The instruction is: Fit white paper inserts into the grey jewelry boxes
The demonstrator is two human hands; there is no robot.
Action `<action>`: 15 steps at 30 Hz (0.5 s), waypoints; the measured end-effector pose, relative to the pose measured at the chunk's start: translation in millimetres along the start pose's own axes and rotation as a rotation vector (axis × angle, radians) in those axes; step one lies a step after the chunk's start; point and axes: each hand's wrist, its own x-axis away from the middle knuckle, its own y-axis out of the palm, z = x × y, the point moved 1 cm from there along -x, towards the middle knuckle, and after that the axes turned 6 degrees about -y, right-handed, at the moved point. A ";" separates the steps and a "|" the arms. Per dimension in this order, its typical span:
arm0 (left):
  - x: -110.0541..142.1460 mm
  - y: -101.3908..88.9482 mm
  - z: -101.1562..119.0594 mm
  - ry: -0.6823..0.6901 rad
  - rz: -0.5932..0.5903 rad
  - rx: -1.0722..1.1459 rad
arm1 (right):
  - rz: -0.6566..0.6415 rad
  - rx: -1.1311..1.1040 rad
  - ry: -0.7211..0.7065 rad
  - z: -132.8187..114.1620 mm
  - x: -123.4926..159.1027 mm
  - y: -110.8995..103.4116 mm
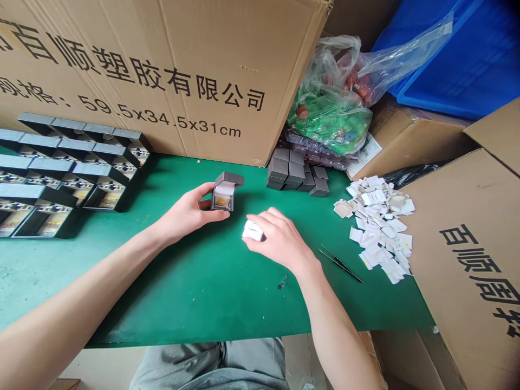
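My left hand (189, 208) holds a small dark grey jewelry box (223, 201) by its left side, thumb at the front. Its lid is up, showing a white lining and a yellowish printed inside. Just to the right, my right hand (280, 235) has its fingers closed round a small white padded insert (252, 231), low over the green table. The insert's far side is hidden by my fingers. A pair of tweezers (341, 264) lies to the right of my right wrist.
Rows of open grey boxes (101, 189) stand at the left. Closed grey boxes (284, 169) are stacked at the back, beside bagged green and red items (335, 119). White pieces (382, 216) lie heaped at the right. Large cartons (195, 49) border the green table (227, 298).
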 end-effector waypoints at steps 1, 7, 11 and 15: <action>0.7 1.0 0.1 0.008 -0.014 -0.011 | 0.063 0.003 -0.019 1.0 -0.4 0.6; 7.9 10.4 1.4 0.086 -0.171 -0.163 | 0.475 0.106 -0.084 -0.2 -3.5 5.9; 10.3 13.6 -1.2 0.148 -0.178 -0.230 | 0.372 0.138 -0.103 -3.7 -4.0 14.7; 10.7 14.5 -5.0 0.259 -0.120 -0.335 | 0.311 -0.006 -0.048 -4.1 -2.4 18.7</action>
